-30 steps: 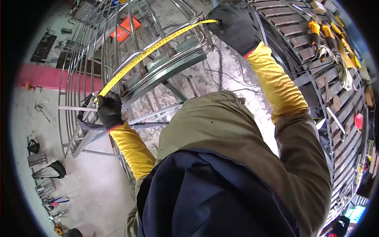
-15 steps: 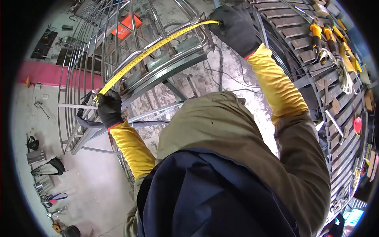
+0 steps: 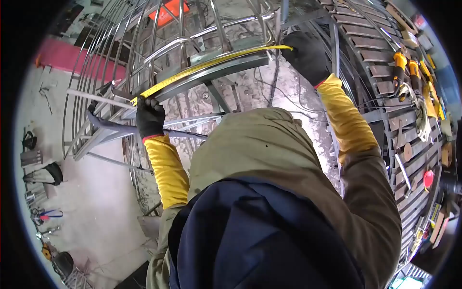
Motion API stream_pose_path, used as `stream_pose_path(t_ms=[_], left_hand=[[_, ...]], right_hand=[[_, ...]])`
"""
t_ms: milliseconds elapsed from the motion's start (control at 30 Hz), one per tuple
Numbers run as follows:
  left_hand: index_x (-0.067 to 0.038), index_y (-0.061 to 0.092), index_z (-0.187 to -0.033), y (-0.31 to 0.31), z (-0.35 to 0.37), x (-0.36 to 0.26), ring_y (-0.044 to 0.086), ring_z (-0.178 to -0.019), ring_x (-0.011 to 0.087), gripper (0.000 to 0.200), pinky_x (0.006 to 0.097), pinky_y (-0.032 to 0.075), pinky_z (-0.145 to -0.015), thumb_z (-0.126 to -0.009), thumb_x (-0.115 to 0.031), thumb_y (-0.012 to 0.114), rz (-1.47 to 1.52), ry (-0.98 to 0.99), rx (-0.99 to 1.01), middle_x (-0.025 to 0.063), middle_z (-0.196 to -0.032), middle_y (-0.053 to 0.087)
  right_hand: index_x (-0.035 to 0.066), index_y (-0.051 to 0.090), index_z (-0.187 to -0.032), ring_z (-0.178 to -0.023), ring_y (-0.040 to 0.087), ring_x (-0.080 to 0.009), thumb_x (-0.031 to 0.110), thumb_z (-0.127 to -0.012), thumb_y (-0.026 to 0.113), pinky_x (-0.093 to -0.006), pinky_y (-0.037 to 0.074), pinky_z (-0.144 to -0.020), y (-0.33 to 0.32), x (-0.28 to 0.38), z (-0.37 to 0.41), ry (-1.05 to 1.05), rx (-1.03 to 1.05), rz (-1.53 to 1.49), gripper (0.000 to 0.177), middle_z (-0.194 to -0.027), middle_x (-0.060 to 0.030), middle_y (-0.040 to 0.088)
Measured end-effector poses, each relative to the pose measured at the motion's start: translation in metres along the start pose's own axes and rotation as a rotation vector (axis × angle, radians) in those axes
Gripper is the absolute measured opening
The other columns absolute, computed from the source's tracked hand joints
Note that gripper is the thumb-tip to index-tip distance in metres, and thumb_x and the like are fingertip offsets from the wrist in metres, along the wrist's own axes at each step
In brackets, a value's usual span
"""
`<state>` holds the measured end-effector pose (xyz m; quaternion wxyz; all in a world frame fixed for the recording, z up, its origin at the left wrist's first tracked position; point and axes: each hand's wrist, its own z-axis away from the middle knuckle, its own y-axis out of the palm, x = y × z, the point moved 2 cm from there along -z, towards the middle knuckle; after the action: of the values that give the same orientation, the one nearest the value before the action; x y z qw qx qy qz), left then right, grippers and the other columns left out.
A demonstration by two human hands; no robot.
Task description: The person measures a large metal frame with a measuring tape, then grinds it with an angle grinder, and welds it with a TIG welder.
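Observation:
A yellow tape measure (image 3: 207,64) is stretched between my two black-gloved hands, along the lower edge of a shiny metal tube frame (image 3: 192,37). My left hand (image 3: 150,116) is closed on the tape's left end, beside a dark steel bar (image 3: 216,72) running under the tape. At the upper right, my right hand (image 3: 308,58) is closed at the tape's other end, near the frame's corner post. The glove hides whatever tape case sits in my right hand.
A slatted metal bench (image 3: 365,58) on the right carries yellow-and-black power tools (image 3: 399,70), a rag and loose pieces. An orange-red box (image 3: 168,12) lies beyond the frame. Cables (image 3: 288,91) trail on the floor. Bags and tools line the left wall.
The tape has moved down from the upper tube to the lower steel bar and lies straighter. Both hands appear lower and further right in view, still holding it.

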<state>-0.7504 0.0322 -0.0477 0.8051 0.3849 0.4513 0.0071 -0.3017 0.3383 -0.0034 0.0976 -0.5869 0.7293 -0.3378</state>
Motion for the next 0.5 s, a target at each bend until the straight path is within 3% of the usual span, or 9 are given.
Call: stream_pose_path(t_ms=[33, 67, 100, 133, 200, 233, 300, 400, 500], left_hand=[[-0.018, 0.054, -0.090, 0.002, -0.002, -0.001, 0.049, -0.067, 0.0135, 0.029, 0.0279, 0.042, -0.057, -0.110, -0.038, 0.059, -0.031, 0.021, -0.054, -0.0041, -0.074, 0.048], [-0.016, 0.054, -0.091, -0.003, -0.007, 0.000, 0.050, -0.066, 0.0148, 0.026, 0.0288, 0.043, -0.058, -0.110, -0.033, 0.058, 0.056, -0.047, 0.132, -0.0032, -0.073, 0.048], [-0.015, 0.055, -0.092, -0.018, -0.015, 0.001, 0.051, -0.066, 0.0160, 0.023, 0.0296, 0.044, -0.059, -0.111, -0.029, 0.058, 0.136, -0.102, 0.315, -0.0022, -0.073, 0.049], [-0.010, 0.057, -0.100, -0.042, -0.040, 0.004, 0.053, -0.066, 0.0190, 0.014, 0.0316, 0.047, -0.063, -0.109, -0.021, 0.056, -0.044, -0.010, 0.571, -0.0009, -0.074, 0.054], [-0.005, 0.060, -0.110, -0.089, -0.089, 0.009, 0.056, -0.069, 0.0210, 0.016, 0.0319, 0.050, -0.070, -0.104, -0.020, 0.057, -1.216, 0.698, 0.150, 0.0013, -0.075, 0.059], [-0.009, 0.061, -0.105, -0.015, -0.004, 0.005, 0.056, -0.067, 0.0213, 0.014, 0.0333, 0.050, -0.067, -0.105, -0.023, 0.062, -1.504, 0.842, 0.106, 0.0013, -0.074, 0.058], [-0.013, 0.061, -0.100, -0.002, -0.011, 0.008, 0.053, -0.065, 0.0195, 0.018, 0.0336, 0.047, -0.062, -0.106, -0.029, 0.067, 0.183, -0.034, 0.180, -0.0002, -0.072, 0.055], [-0.016, 0.060, -0.096, 0.014, -0.003, 0.006, 0.048, -0.065, 0.0167, 0.021, 0.0322, 0.043, -0.059, -0.105, -0.033, 0.069, 0.101, 0.058, 0.030, -0.0018, -0.071, 0.050], [-0.016, 0.060, -0.094, 0.009, -0.012, 0.000, 0.047, -0.065, 0.0175, 0.021, 0.0323, 0.040, -0.059, -0.107, -0.031, 0.065, 0.137, 0.036, 0.176, -0.0017, -0.072, 0.048]], right_hand=[[0.010, 0.074, -0.100, -0.094, 0.068, -0.0365, 0.013, -0.081, 0.080, -0.0443, 0.055, -0.084, 0.003, 0.000, 0.001, 0.031, -0.007, -0.011, 0.020, -0.102, -0.0116, 0.073], [0.009, 0.074, -0.098, -0.094, 0.068, -0.0368, 0.012, -0.082, 0.079, -0.0440, 0.055, -0.085, -0.005, 0.011, -0.002, -0.009, -0.010, 0.061, 0.017, -0.100, -0.0122, 0.073], [0.014, 0.077, -0.092, -0.090, 0.070, -0.0322, 0.023, -0.082, 0.082, -0.0427, 0.055, -0.080, -0.007, 0.008, -0.001, -0.025, -0.015, 0.067, 0.015, -0.096, -0.0060, 0.074], [0.011, 0.078, -0.095, -0.090, 0.070, -0.0337, 0.019, -0.081, 0.083, -0.0429, 0.055, -0.082, -0.014, 0.006, 0.001, -0.061, -0.044, 0.064, 0.017, -0.098, -0.0099, 0.074], [0.006, 0.077, -0.096, -0.089, 0.072, -0.0346, 0.009, -0.080, 0.081, -0.0431, 0.058, -0.081, -0.007, -0.002, -0.001, -0.068, -0.042, -0.017, 0.017, -0.097, -0.0128, 0.074], [0.005, 0.076, -0.097, -0.089, 0.072, -0.0343, 0.007, -0.080, 0.081, -0.0423, 0.058, -0.081, -0.008, 0.000, -0.008, -0.127, -0.044, -0.037, 0.018, -0.097, -0.0134, 0.073], [0.005, 0.074, -0.101, -0.088, 0.072, -0.0330, 0.005, -0.081, 0.080, -0.0381, 0.057, -0.080, -0.005, -0.002, -0.011, 0.004, 0.020, -0.116, 0.020, -0.098, -0.0137, 0.072], [0.004, 0.073, -0.102, -0.089, 0.071, -0.0326, 0.005, -0.083, 0.079, -0.0374, 0.055, -0.080, -0.006, -0.002, -0.010, 0.011, 0.020, -0.136, 0.020, -0.099, -0.0139, 0.072], [0.006, 0.073, -0.102, -0.090, 0.071, -0.0327, 0.007, -0.083, 0.079, -0.0385, 0.055, -0.080, -0.001, -0.001, -0.011, 0.082, 0.050, -0.159, 0.020, -0.100, -0.0128, 0.073]])
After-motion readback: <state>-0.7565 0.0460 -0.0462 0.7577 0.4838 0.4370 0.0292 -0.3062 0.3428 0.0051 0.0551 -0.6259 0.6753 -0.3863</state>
